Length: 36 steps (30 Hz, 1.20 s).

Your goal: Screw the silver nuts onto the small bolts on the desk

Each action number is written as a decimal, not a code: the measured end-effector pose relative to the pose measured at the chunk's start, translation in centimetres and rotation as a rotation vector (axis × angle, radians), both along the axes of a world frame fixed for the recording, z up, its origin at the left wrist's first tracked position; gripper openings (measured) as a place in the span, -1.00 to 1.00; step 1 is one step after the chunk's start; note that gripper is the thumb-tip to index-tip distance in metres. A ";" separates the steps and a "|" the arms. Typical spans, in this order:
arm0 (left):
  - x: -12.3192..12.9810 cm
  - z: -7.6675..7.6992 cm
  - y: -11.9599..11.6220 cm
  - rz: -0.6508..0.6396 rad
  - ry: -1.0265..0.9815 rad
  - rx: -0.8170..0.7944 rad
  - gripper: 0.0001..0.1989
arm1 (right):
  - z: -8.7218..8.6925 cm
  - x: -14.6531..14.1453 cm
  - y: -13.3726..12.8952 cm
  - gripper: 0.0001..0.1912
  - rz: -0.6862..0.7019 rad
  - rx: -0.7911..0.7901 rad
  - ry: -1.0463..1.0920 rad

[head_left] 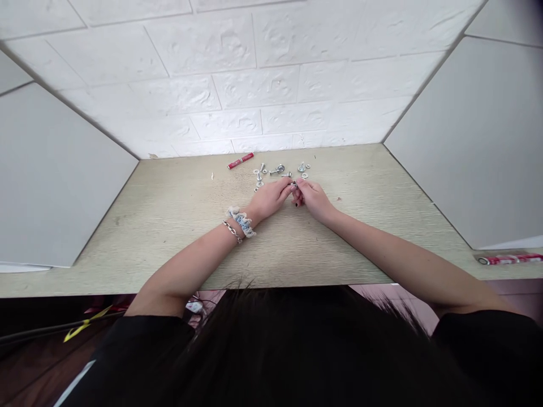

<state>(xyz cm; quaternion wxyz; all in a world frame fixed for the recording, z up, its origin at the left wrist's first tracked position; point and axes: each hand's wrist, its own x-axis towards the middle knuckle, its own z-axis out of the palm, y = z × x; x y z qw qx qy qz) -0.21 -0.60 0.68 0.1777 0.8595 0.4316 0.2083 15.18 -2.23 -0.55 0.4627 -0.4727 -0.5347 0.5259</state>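
centrally, your left hand [271, 198] and right hand [313, 196] together pinch a small metal fastener [294, 184] above the tabletop [182, 203], probably light, rigid and slippery, best gripped by its outer edges.

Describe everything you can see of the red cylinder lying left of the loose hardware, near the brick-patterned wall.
The red cylinder is slim and straight, with small pale markings too tiny to read; its surface looks smooth, but its material is unclear. It lies on its side on the wood-grain tabletop, slanted so its right end is nearer the white wall. It sits apart from the metal hardware, and neither the left hand nor the right hand touches it.
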 end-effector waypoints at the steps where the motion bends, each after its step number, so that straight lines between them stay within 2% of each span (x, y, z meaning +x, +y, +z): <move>1: 0.0 0.0 -0.1 -0.001 0.005 0.002 -0.63 | 0.0 0.0 0.0 -0.42 -0.001 0.006 0.013; 11: 0.2 0.2 -0.2 0.035 -0.033 -0.048 -0.67 | -0.5 0.2 0.0 -0.71 -0.002 0.025 0.063; 15: 0.3 0.2 -0.3 0.002 -0.045 0.023 -0.69 | -0.8 0.2 0.1 -0.55 -0.050 0.063 0.101; 19: 0.4 0.0 -0.2 -0.028 -0.056 0.063 -0.70 | -0.8 0.5 0.4 -0.36 -0.057 0.045 -0.003; 25: 0.4 -0.1 0.1 -0.020 -0.056 0.054 -0.70 | -0.4 0.9 0.8 -0.32 0.026 0.019 -0.093; 31: 0.4 -0.2 0.1 -0.014 -0.059 0.052 -0.68 | -0.5 0.9 0.9 -0.42 0.036 0.040 -0.040; 36: 0.3 -0.3 0.3 -0.025 -0.088 0.067 -0.67 | 0.2 0.8 0.5 -0.71 0.030 0.036 -0.069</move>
